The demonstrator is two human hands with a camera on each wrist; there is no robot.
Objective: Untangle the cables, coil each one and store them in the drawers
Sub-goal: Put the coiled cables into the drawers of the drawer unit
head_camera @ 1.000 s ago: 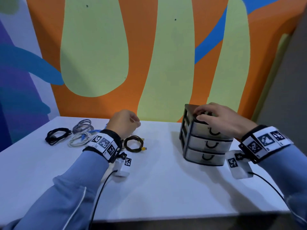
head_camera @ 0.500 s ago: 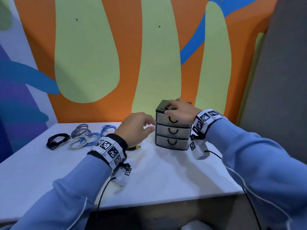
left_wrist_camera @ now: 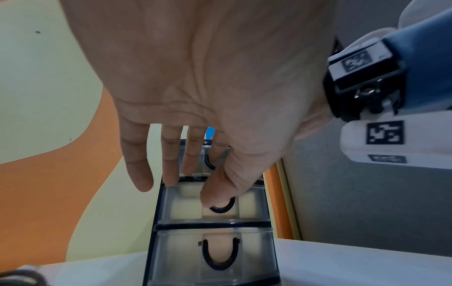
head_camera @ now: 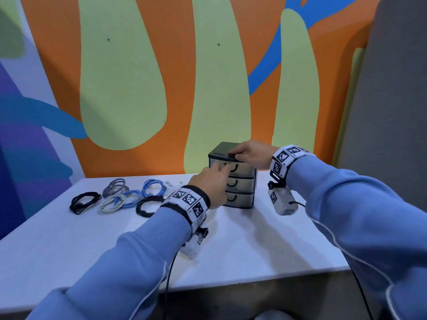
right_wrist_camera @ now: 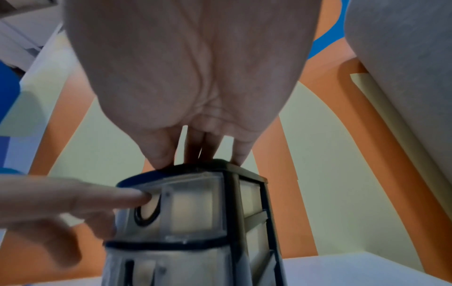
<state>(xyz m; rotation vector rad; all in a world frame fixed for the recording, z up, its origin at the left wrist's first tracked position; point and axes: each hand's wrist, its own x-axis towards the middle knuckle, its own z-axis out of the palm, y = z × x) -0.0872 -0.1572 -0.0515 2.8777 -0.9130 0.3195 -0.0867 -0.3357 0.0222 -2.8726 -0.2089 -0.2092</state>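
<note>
Small three-drawer unit (head_camera: 240,181) stands upright on the white table (head_camera: 254,245), toward the wall side. All three drawers sit flush in the frame.

Right hand (head_camera: 250,153) rests on the unit's black top (head_camera: 223,148). Fingers (right_wrist_camera: 159,152) are extended, tips pressing down along the top's front edge; nothing is held in this grip, the hand only bears down on the lid.

Left hand (head_camera: 209,183) is at the unit's front, just below the right hand. Its forefinger (right_wrist_camera: 117,195) reaches out to the top drawer (right_wrist_camera: 190,205) and touches at the black U-shaped handle (right_wrist_camera: 146,212). The wrist view shows the thumb (left_wrist_camera: 220,191) lying over the handle of the middle drawer (left_wrist_camera: 212,205). The other fingers are straight and spread; this grip is loose and closes on nothing.

Bottom drawer (left_wrist_camera: 217,253) sits directly below the left hand, its handle clear of the fingers.

Coiled cables lie on the table out to the left of the left hand, well apart from the unit: a black coil (head_camera: 84,202) farthest out, a grey coil (head_camera: 115,187), a white coil (head_camera: 112,204), two blue coils (head_camera: 153,188), and a second black coil (head_camera: 147,205) just beside the left wrist. The white and nearer blue coil overlap.
</note>
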